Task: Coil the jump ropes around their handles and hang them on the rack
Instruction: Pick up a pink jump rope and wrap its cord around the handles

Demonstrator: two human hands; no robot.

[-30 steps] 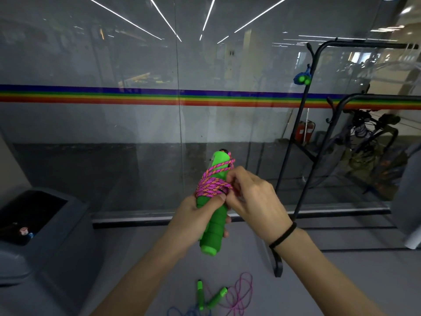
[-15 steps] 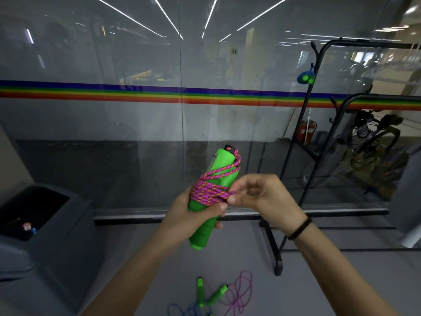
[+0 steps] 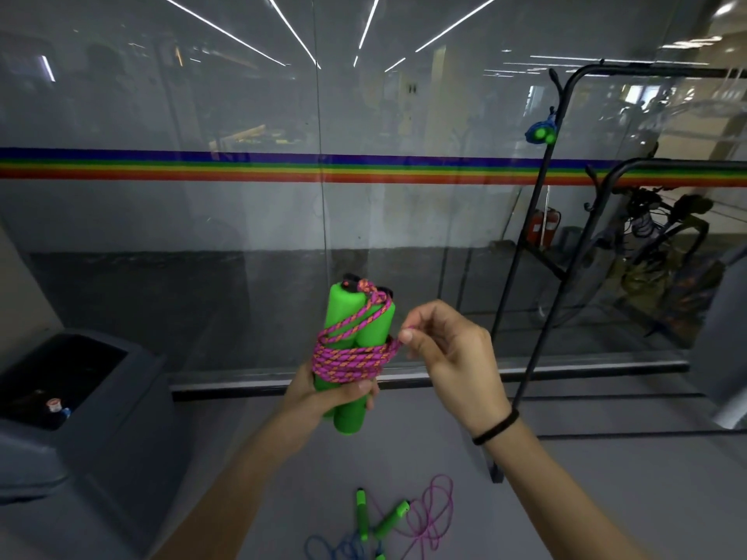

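Drawn away to 3 o'clock of the green handles [image 3: 348,313], the right hand [image 3: 448,357] pinches the pink rope [image 3: 351,360] by its tail; the left hand [image 3: 319,398] grips the handles' base at centre. Probably best: keep tension, then tuck the tail under the coils.

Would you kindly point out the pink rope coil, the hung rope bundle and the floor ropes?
pink rope coil [image 3: 351,359]: head view, middle of the wraps
hung rope bundle [image 3: 539,134]: head view, its green handle end
floor ropes [image 3: 361,515]: head view, a green handle
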